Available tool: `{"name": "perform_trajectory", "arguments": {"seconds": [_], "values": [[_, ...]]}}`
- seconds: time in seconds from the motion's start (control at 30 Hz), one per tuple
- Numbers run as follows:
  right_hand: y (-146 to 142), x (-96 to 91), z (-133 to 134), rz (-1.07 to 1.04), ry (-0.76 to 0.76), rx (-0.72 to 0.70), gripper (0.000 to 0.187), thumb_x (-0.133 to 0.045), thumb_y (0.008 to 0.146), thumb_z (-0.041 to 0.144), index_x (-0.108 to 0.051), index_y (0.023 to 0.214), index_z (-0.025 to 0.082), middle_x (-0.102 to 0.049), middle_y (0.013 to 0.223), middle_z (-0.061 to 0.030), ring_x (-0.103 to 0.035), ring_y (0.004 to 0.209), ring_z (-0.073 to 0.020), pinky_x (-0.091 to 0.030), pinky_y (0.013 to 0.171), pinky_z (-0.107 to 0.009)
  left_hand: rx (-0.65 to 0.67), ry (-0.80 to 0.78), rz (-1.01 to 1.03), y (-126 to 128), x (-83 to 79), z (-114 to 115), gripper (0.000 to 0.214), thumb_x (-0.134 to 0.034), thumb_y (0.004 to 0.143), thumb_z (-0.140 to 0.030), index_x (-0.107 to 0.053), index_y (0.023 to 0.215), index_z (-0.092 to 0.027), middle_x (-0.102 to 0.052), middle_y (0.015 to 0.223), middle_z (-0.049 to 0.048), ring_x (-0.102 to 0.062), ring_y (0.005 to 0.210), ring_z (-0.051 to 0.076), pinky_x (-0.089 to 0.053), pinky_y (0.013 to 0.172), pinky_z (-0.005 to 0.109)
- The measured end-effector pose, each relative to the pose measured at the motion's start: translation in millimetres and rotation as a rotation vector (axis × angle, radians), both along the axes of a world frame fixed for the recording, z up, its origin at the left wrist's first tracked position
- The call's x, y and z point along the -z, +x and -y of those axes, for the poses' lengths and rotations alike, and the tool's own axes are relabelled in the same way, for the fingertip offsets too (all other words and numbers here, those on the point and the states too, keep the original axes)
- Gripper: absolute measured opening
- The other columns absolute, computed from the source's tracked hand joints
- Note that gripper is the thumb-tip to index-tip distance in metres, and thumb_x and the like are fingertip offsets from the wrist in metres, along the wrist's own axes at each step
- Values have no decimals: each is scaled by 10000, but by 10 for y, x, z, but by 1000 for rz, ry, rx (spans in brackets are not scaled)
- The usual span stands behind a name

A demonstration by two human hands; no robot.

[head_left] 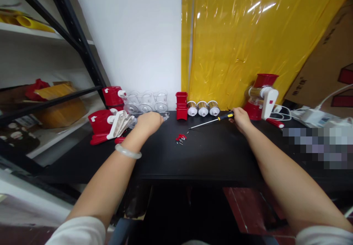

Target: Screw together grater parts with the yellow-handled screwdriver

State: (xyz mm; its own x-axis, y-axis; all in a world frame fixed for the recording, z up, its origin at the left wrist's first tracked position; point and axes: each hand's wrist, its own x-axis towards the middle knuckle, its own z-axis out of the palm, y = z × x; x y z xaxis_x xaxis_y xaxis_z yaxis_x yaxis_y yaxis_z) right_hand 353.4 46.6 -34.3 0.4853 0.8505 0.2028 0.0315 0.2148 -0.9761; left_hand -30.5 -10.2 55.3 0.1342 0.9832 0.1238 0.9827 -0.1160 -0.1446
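Observation:
My right hand [240, 119] is closed around the yellow-and-black handle of a screwdriver [205, 123]. Its shaft points left across the black table, the tip close to small screws and red bits [180, 139]. My left hand [150, 123], a pale bangle at its wrist, is closed over a clear plastic part [165, 116] that shows past the knuckles; its full shape and my fingertips are hidden. Left of that hand are red grater bases [100, 121] and white crank arms [120, 123]. Several clear plastic housings [146, 99] stand just behind it.
Red hoppers [181, 106] and three metal grating drums [203, 108] line the back. An assembled rotary grater [261, 97] stands at right, near a white power strip and cables [313, 115]. A black-framed shelf [55, 127] borders the left; a yellow-wrapped panel [248, 42] rises behind.

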Motion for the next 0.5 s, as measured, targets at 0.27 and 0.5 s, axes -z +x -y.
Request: {"name": "perform_trajectory", "arguments": {"seconds": [0.27, 0.5], "values": [[-28, -18, 5, 1, 3, -8, 163, -503, 836, 181, -460, 684, 221, -453, 425, 65, -446, 348, -108, -349, 315, -186, -63, 165, -173, -694, -99, 110, 461, -309, 974, -267, -723, 977, -65, -697, 902, 253, -672, 937, 417, -486, 753, 505], [-53, -29, 32, -18, -6, -12, 167, -529, 838, 191, -472, 684, 212, -470, 447, 59, -448, 346, -99, -361, 317, -184, -38, 146, -239, -980, 218, -101, 480, -254, 943, -190, -707, 988, -37, -689, 977, 294, -659, 973, 412, -482, 748, 484]]}}
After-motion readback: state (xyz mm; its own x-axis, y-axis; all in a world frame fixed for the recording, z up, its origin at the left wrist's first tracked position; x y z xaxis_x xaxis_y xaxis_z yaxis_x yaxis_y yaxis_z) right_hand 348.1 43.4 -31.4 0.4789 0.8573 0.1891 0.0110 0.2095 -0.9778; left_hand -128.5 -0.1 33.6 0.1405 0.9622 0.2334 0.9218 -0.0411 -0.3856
